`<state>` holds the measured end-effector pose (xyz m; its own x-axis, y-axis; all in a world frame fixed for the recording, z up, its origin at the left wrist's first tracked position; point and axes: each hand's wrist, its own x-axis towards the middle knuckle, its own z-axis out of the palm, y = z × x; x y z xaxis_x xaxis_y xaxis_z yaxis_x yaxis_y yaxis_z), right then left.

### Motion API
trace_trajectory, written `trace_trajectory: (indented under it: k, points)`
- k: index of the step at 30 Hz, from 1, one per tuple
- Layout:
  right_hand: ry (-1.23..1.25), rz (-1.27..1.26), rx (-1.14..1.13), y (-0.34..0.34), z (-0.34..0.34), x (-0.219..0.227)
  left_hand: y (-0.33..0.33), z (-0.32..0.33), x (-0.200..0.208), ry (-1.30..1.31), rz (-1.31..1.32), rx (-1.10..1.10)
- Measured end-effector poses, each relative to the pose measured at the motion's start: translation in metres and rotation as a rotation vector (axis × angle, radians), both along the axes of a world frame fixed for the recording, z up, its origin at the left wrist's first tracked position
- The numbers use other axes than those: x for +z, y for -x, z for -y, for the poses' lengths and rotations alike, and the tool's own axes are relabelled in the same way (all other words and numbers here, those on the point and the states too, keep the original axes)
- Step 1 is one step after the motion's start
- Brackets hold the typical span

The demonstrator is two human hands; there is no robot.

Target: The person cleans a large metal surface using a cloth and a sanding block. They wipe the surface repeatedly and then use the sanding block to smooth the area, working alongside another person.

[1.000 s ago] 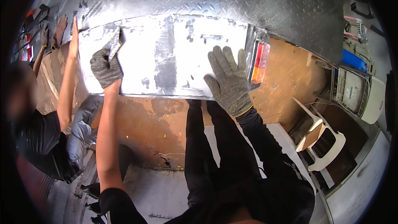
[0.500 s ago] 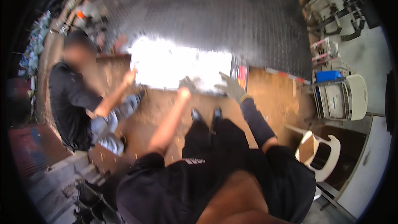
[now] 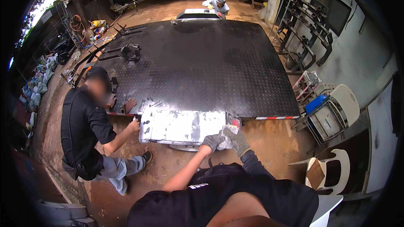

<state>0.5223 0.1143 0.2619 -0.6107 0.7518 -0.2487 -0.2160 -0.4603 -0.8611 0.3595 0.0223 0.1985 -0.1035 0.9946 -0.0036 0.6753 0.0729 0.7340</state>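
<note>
Black-shirted co-worker [image 3: 86,122] bends at far left, one arm reaching to the near end of a dark-patched white panel [image 3: 179,127], which sits along the edge of a tread-plate deck [image 3: 210,80]. At the panel's right end, the gloved left hand [image 3: 212,141] sits just beside the gloved right hand [image 3: 238,142], fingers bent; whether either grips anything, I cannot tell. Farther right stands a white chair [image 3: 341,172].
</note>
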Motion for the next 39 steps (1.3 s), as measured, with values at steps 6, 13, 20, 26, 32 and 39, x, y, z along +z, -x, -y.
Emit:
trace_trajectory:
  k: [6,13,20,26,32,39]
  points:
    - [-0.451,0.407,-0.039,-0.013,-0.027,0.02,-0.04,-0.016,0.058,0.049,0.096,0.141]
    - [-0.391,0.446,-0.09,-0.037,-0.075,0.049,-0.045,-0.031,0.006,-0.061,0.138,-0.151]
    - [-0.828,0.624,0.232,-0.011,-0.19,0.036,0.022,0.008,-0.195,0.108,1.037,1.471]
    - [-0.862,0.767,0.62,0.061,-0.269,-0.056,0.054,-0.042,-0.198,0.141,0.757,2.248]
    - [-1.233,0.824,0.982,0.141,-0.284,-0.171,0.045,-0.095,-0.177,0.279,0.421,2.404]
    - [-0.943,0.551,1.069,0.154,-0.297,-0.231,0.031,-0.082,-0.219,0.433,0.252,2.375]
